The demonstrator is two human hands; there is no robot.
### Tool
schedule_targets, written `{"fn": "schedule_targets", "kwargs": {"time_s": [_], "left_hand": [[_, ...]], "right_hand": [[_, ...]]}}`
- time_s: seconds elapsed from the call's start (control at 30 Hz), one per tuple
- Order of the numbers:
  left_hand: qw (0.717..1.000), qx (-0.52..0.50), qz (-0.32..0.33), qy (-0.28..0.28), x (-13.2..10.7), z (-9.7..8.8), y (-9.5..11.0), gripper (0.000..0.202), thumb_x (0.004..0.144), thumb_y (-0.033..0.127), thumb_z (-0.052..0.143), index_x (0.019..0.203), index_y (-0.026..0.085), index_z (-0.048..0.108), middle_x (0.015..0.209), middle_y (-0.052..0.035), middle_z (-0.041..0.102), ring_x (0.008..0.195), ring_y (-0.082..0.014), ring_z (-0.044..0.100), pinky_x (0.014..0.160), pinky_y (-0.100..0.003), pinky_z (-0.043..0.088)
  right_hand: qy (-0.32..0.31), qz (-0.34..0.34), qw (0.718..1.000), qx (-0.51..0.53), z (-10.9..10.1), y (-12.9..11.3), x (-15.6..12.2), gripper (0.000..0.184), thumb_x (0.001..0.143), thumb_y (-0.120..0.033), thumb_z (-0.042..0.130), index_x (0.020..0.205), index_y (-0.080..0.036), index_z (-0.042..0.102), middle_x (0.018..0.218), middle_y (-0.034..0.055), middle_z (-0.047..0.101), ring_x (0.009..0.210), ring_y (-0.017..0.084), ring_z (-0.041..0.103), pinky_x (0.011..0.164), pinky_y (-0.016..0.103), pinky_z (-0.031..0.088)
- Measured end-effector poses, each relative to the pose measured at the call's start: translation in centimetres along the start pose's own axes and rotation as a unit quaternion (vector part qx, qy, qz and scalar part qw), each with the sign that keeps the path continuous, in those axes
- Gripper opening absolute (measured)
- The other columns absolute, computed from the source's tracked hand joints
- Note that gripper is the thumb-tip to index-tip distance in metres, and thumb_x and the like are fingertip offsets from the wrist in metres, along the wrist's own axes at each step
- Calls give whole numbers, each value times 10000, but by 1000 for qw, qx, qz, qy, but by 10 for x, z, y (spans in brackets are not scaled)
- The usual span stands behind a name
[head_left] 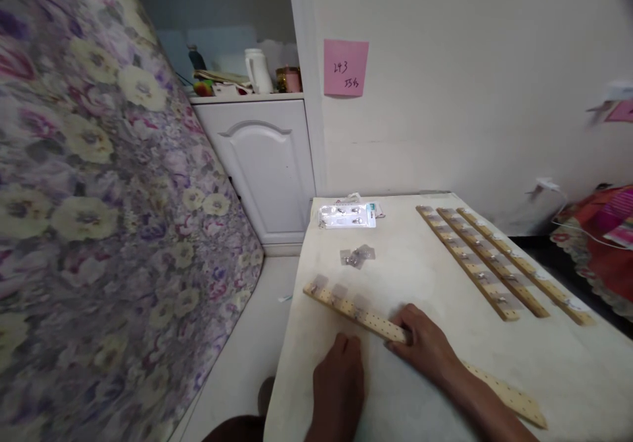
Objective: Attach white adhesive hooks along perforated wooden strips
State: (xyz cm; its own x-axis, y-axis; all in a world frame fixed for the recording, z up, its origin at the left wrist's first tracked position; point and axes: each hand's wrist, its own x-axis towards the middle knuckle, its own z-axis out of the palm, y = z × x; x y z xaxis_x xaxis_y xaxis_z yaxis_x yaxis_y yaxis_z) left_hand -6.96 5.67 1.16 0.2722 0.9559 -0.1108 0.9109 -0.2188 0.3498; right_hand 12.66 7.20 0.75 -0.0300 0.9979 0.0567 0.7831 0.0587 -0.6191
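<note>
My right hand (420, 340) grips a pale wooden strip with rows of small holes (378, 323), fingers wrapped around its middle. The strip lies slantwise on the table and seems to carry on past my wrist. Near its far left end, three clear squares with small metal hooks (336, 298) are set along it. My left hand (341, 376) is closed just below the strip, apart from it; what its fingers hold, if anything, is hidden. Beyond the strip lie a few loose clear hook pieces (357, 256).
On the white table (395, 251), a clear blister pack (347, 215) lies at the back left. Three wooden strips bearing hooks (469, 257) lie side by side at the right. A flowered curtain (113, 198) hangs left; a wall (420, 99) with a pink note (345, 67) rises behind.
</note>
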Motion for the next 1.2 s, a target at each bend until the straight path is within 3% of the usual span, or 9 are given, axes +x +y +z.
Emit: {"fn": "schedule_targets", "kwargs": {"time_s": [0.23, 0.37, 0.43, 0.57, 0.73, 0.9, 1.1, 1.2], "left_hand": [[1000, 6, 10, 12, 3, 8, -6, 279, 908, 210, 296, 1027, 248, 545, 1037, -34, 571, 836, -164, 611, 683, -261, 446], [1000, 0, 6, 16, 1, 8, -5, 281, 907, 196, 301, 1037, 248, 545, 1026, -32, 576, 841, -158, 608, 693, -251, 443], [1000, 0, 4, 16, 1, 7, -4, 293, 906, 186, 295, 1042, 242, 548, 1028, -40, 576, 852, -163, 609, 706, -256, 448], [1000, -13, 13, 8, 2, 6, -6, 314, 903, 179, 281, 1051, 234, 552, 1027, -51, 574, 859, -180, 619, 708, -277, 466], [1000, -15, 11, 5, 3, 6, -7, 316, 893, 168, 284, 1049, 233, 551, 1030, -53, 580, 868, -198, 628, 716, -302, 478], [1000, -4, 6, 8, 4, 7, -8, 308, 897, 172, 283, 1021, 240, 556, 1019, -47, 587, 853, -187, 628, 702, -282, 470], [1000, -9, 10, 15, 4, 8, -8, 308, 895, 175, 295, 1038, 245, 558, 1014, -45, 588, 835, -185, 623, 686, -277, 464], [1000, -17, 8, 14, 4, 8, -9, 310, 891, 165, 298, 1038, 241, 561, 1010, -49, 587, 854, -183, 622, 720, -278, 465]], "right_hand": [[34, 8, 999, 14, 16, -4, 8, 175, 657, -268, 663, 781, -220, 550, 861, 14, 567, 834, 198, 541, 702, 293, 410], [28, 5, 992, 124, 13, 10, 23, 239, 715, -363, 642, 895, -214, 592, 789, 1, 576, 710, 167, 544, 627, 274, 417], [41, 11, 980, 193, 6, 20, 45, 239, 780, -387, 564, 927, -203, 608, 703, -11, 560, 648, 153, 530, 597, 265, 414], [53, 93, 959, 263, -2, 32, 108, 189, 721, -299, 585, 857, -173, 624, 596, -27, 550, 566, 145, 536, 564, 262, 427], [88, 128, 955, 254, 13, 33, 162, 243, 717, -279, 563, 928, -165, 603, 598, -15, 582, 534, 146, 549, 530, 260, 429], [112, 142, 960, 216, 22, 33, 172, 154, 645, -304, 631, 723, -172, 615, 661, 13, 621, 614, 159, 565, 549, 251, 402], [111, 151, 962, 200, 21, 29, 172, 203, 621, -339, 661, 751, -188, 619, 682, 1, 630, 634, 155, 562, 542, 234, 375], [102, 153, 962, 202, 23, 26, 173, 182, 604, -339, 675, 681, -195, 593, 632, -12, 599, 583, 139, 528, 516, 231, 345]]}}
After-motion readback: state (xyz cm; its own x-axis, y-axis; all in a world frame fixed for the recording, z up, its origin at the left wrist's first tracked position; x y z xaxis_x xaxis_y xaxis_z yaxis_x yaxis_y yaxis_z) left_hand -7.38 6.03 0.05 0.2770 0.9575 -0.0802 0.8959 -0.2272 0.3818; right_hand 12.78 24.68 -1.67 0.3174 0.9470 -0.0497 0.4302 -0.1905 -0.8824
